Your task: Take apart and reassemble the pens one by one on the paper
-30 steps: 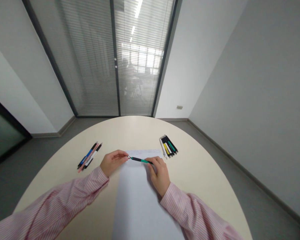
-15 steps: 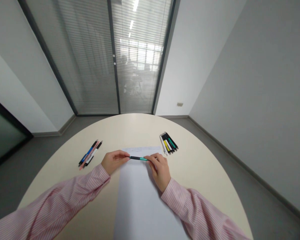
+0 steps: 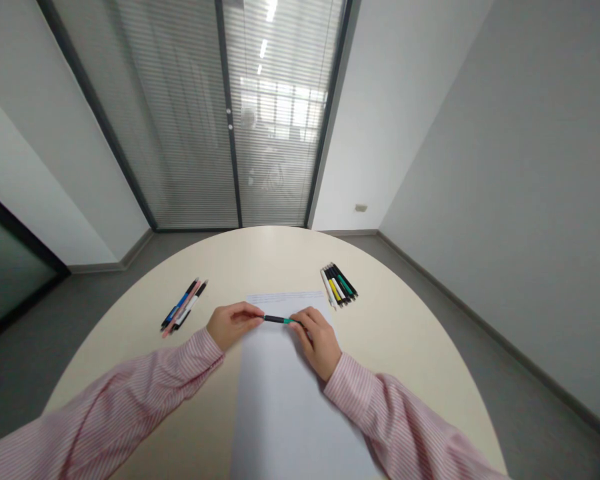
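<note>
Black and green, the pen (image 3: 277, 320) spans both hands above the paper (image 3: 290, 400), left fingers (image 3: 236, 323) pinching one end, right fingers (image 3: 319, 337) the other. Printed lines top the paper, too small to read; beneath it lies a cream table (image 3: 275, 260), beyond it a blinds-covered glass partition (image 3: 195, 133).

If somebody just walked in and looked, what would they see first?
Probably the two hands, left and right, holding a black-and-green pen between them over the white paper. Next, maybe the colourful pens lying on the round table: one bunch on the left, another on the right.
</note>
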### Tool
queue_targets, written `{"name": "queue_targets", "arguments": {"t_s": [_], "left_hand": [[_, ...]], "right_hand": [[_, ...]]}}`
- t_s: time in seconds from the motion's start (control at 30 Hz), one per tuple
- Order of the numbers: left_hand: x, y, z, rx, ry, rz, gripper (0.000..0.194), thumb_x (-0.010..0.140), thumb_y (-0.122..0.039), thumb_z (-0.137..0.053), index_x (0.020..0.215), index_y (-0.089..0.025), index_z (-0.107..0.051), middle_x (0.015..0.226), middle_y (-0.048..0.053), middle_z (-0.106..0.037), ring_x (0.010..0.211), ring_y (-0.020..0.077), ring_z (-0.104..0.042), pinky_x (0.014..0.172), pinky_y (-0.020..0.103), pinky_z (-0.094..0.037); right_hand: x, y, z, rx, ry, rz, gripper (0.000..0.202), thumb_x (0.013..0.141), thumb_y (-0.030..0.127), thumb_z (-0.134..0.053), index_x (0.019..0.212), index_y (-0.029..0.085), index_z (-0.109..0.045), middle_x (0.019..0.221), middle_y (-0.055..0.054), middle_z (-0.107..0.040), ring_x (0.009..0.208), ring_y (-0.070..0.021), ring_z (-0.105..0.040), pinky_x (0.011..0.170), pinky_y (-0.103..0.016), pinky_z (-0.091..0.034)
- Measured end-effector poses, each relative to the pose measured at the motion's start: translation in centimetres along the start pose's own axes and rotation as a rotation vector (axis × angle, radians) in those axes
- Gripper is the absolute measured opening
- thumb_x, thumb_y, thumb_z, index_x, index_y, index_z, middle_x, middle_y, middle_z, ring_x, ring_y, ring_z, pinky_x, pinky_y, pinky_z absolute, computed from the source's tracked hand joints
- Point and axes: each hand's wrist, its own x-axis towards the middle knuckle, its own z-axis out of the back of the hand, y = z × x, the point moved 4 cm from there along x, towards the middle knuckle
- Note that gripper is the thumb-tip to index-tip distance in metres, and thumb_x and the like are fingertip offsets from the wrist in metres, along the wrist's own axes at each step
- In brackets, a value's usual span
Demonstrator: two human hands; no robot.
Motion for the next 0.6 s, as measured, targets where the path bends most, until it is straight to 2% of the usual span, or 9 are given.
{"name": "queue_targets", "arguments": {"t_s": [0.07, 0.23, 0.3, 0.43, 0.53, 0.6], "left_hand": [[0.00, -0.02, -0.14, -0.002, 0.027, -0.002, 0.018, 0.064, -0.028, -0.070, 0.074, -0.013, -0.070, 0.074, 0.006, -0.072, 0.069, 0.0161, -0.068, 0.069, 0.021, -0.055], [0.01, 0.09, -0.23, -0.002, 0.024, 0.000, 0.019, 0.064, -0.028, -0.070, 0.074, -0.013, -0.070, 0.075, 0.007, -0.072, 0.069, 0.0162, -0.068, 0.069, 0.021, -0.056], [-0.01, 0.00, -0.20, -0.005, 0.012, -0.001, 0.019, 0.064, -0.029, -0.070, 0.074, -0.013, -0.070, 0.074, 0.007, -0.072, 0.069, 0.0163, -0.068, 0.069, 0.022, -0.056], [-0.04, -0.34, -0.12, -0.003, 0.001, 0.001, 0.019, 0.064, -0.030, -0.070, 0.074, -0.014, -0.070, 0.075, 0.006, -0.072, 0.069, 0.0167, -0.067, 0.070, 0.023, -0.056], [-0.01, -0.37, -0.02, 0.004, -0.013, 0.009, 0.020, 0.063, -0.031, -0.071, 0.073, -0.014, -0.071, 0.075, 0.006, -0.072, 0.070, 0.0172, -0.068, 0.071, 0.023, -0.056], [0.02, -0.30, -0.02, 0.000, -0.013, 0.008, 0.020, 0.063, -0.032, -0.071, 0.073, -0.014, -0.071, 0.074, 0.006, -0.072, 0.070, 0.0174, -0.068, 0.070, 0.023, -0.056]], "right_hand": [[0.08, 0.06, 0.11, 0.012, -0.016, -0.004, 0.018, 0.093, 0.024, -0.041, 0.093, 0.021, -0.059, 0.086, -0.006, -0.058, 0.083, -0.0187, -0.053, 0.076, -0.031, -0.043], [0.20, 0.29, 0.34, 0.060, -0.009, -0.022, 0.013, 0.086, 0.025, -0.054, 0.098, 0.019, -0.056, 0.087, -0.004, -0.055, 0.079, -0.0166, -0.055, 0.071, -0.028, -0.045], [0.20, 0.27, 0.24, 0.056, 0.007, -0.016, 0.010, 0.089, 0.024, -0.049, 0.091, 0.020, -0.058, 0.086, -0.004, -0.056, 0.078, -0.0154, -0.055, 0.070, -0.026, -0.045], [0.18, 0.15, -0.08, 0.040, 0.030, -0.021, 0.019, 0.093, 0.025, -0.041, 0.090, 0.021, -0.059, 0.084, -0.004, -0.056, 0.076, -0.0147, -0.056, 0.071, -0.026, -0.045], [0.17, 0.21, -0.06, 0.064, 0.028, -0.030, 0.015, 0.087, 0.029, -0.052, 0.099, 0.020, -0.055, 0.089, -0.004, -0.055, 0.071, -0.0141, -0.054, 0.066, -0.026, -0.046], [0.17, 0.32, 0.03, 0.072, 0.022, -0.025, 0.014, 0.086, 0.027, -0.054, 0.098, 0.020, -0.055, 0.090, -0.004, -0.055, 0.071, -0.0139, -0.054, 0.065, -0.025, -0.046]]}}
